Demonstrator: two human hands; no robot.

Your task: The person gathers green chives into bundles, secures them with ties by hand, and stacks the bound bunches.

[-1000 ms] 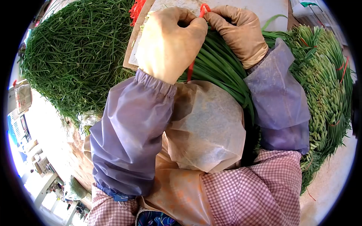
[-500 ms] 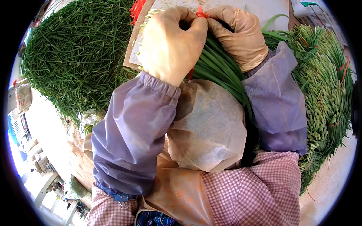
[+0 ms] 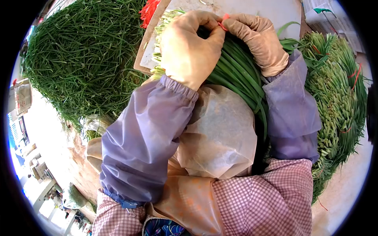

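Head view, top centre: a leafy green bundle (image 3: 238, 69) lies beneath and between the gloved left hand (image 3: 191, 53) and the gloved right hand (image 3: 263, 44), its pale ends showing left of the left hand, its leaves curving down between the wrists. Both hands pinch a red tie (image 3: 223, 26) between fingertips. Beyond are a pale board (image 3: 252, 8) at the top, a loose green heap (image 3: 82, 59) upper left and stacked bundles (image 3: 334, 94) at right.

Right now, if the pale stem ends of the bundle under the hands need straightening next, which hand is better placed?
Probably the left hand: it lies right beside the pale stem ends, while the right hand is farther away, over the green leaves. Both hands are at the red tie, though.
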